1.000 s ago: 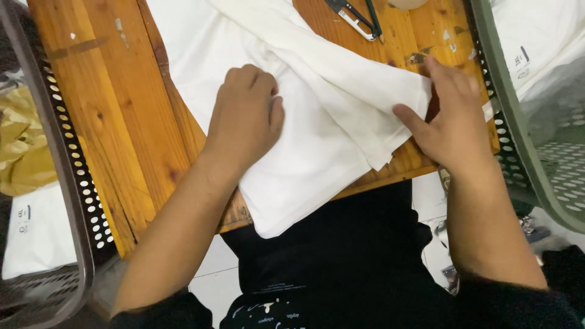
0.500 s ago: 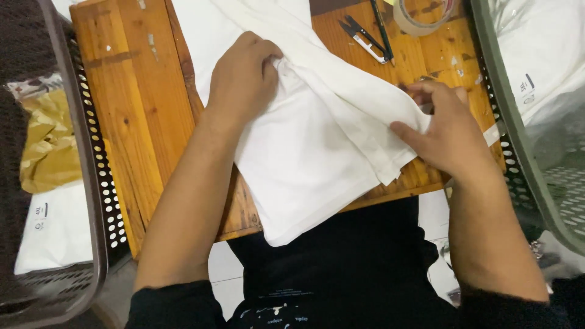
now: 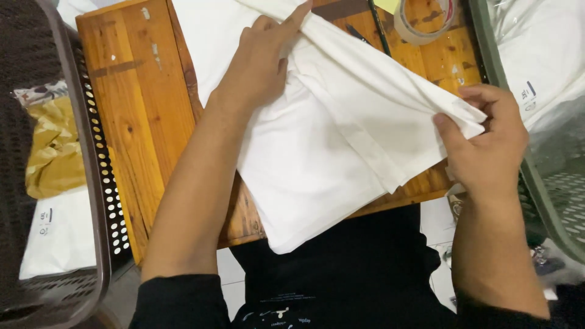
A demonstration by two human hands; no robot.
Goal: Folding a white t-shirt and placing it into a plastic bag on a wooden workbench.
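Observation:
A white folded cloth [image 3: 329, 152] lies across a small wooden table [image 3: 134, 97], its near corner hanging over the front edge. My left hand [image 3: 262, 61] rests on the cloth's upper part, fingers pinching a raised fold near the far edge. My right hand [image 3: 487, 143] grips the cloth's right corner between thumb and fingers, lifting it slightly off the table.
A dark perforated basket [image 3: 91, 183] at the left holds a gold bag [image 3: 55, 152] and a white packet [image 3: 61, 231]. A green basket [image 3: 536, 183] at the right holds white packets [image 3: 536, 49]. A tape roll [image 3: 423, 21] and a pen [image 3: 378, 27] lie on the far table side.
My left hand slid up the cloth toward the far edge and took hold of a fold. My right hand closed on the cloth's right corner and lifted it.

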